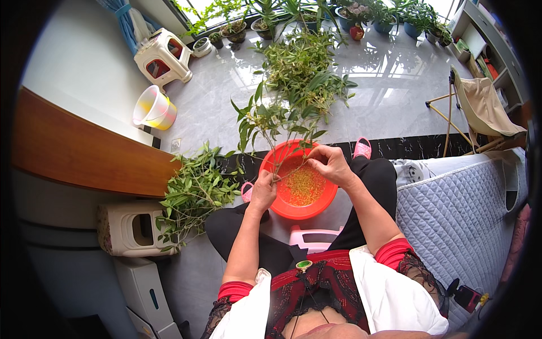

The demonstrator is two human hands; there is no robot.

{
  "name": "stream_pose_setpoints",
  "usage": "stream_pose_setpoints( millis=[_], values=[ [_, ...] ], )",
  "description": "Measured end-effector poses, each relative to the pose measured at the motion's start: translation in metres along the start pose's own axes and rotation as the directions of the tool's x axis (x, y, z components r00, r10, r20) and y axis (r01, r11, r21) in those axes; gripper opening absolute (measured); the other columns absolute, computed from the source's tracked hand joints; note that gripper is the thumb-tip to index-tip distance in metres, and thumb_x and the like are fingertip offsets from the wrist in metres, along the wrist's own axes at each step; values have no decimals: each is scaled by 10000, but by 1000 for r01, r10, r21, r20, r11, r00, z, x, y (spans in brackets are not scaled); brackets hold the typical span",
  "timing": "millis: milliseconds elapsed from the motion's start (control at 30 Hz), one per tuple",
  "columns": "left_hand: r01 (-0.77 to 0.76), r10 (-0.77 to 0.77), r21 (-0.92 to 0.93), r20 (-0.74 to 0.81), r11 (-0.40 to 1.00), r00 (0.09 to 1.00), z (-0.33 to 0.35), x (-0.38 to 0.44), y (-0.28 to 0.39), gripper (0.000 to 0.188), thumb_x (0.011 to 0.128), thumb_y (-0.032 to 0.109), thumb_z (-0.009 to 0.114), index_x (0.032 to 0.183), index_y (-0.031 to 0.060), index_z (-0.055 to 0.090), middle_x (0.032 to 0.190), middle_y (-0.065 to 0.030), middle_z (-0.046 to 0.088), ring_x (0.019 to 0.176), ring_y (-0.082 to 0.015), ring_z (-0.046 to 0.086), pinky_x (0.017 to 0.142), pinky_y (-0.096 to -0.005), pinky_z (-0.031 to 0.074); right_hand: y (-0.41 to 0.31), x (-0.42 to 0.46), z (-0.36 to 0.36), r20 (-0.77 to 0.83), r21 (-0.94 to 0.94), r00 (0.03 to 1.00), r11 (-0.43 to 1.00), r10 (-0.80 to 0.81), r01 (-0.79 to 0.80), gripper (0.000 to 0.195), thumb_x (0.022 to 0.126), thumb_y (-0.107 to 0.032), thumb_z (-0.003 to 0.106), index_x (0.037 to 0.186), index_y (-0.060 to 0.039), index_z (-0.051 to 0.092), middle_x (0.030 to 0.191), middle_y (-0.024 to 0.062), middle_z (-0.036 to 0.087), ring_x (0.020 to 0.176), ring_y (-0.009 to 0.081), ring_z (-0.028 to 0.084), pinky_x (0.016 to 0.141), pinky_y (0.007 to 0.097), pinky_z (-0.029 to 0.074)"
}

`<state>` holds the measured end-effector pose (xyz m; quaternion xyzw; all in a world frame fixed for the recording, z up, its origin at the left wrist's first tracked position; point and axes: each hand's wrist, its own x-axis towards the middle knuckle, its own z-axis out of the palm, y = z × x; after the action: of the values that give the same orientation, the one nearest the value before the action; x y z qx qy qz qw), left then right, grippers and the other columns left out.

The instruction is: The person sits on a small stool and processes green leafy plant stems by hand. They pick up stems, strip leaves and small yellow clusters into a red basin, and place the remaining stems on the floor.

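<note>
My left hand grips the cut stem end of a leafy branch with small yellowish flowers. My right hand has thumb and forefinger pinched at a side twig of that branch; the fingertips' exact contact is hard to see. Beneath both hands is a round orange-red plastic basin, and many tiny yellow blossoms are spread over its bottom. The branch leans away from me across the basin's far rim. Beyond it, a large heap of similar flowering branches lies on the grey tiled floor.
Leafy branches are piled left, beside a beige plastic stool. A pale bucket and another stool stand farther off. Potted plants line the window. A folding chair and quilted bed cover are right.
</note>
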<state>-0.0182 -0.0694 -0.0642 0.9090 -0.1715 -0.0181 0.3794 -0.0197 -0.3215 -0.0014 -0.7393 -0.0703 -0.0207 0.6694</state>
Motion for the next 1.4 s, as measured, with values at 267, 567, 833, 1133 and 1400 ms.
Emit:
stream_pose_setpoints(
  millis=[267,567,833,1133,1400],
  values=[
    [-15,15,-7,39,1000,999,0,0,3,106,819,-33,553,855,23,635,871,-109,561,775,-271,597,684,-345,478,7,4,-5,112,83,989,991,93,-103,320,808,-104,702,1082,24,600,622,-44,468,560,39,430,506,219,372],
    [-44,42,27,81,999,996,2,-1,3,100,808,-43,564,846,17,635,867,-126,559,781,-291,596,678,-358,480,13,4,-5,205,156,970,974,132,-165,243,860,-125,657,1048,23,614,685,-31,555,597,47,483,524,221,400],
    [-57,56,20,70,998,996,2,-1,3,95,805,-45,565,844,10,631,871,-128,556,785,-295,595,679,-361,480,15,5,-1,50,-80,998,996,35,-30,75,800,-60,668,798,13,647,628,39,568,578,92,525,523,264,422],
    [-40,41,-8,51,999,998,2,0,0,98,809,-39,561,841,16,635,856,-122,549,762,-288,578,672,-356,468,9,6,-2,-271,-172,954,982,-127,82,59,792,-19,645,756,27,637,653,100,626,566,136,556,529,283,432],
    [-27,27,-9,-22,1000,999,3,1,-5,102,817,-27,564,845,36,640,844,-111,539,758,-278,574,666,-345,462,10,2,-8,197,-91,975,992,100,-83,183,851,-111,642,750,39,617,594,-25,488,561,47,432,495,247,362]
  ],
)
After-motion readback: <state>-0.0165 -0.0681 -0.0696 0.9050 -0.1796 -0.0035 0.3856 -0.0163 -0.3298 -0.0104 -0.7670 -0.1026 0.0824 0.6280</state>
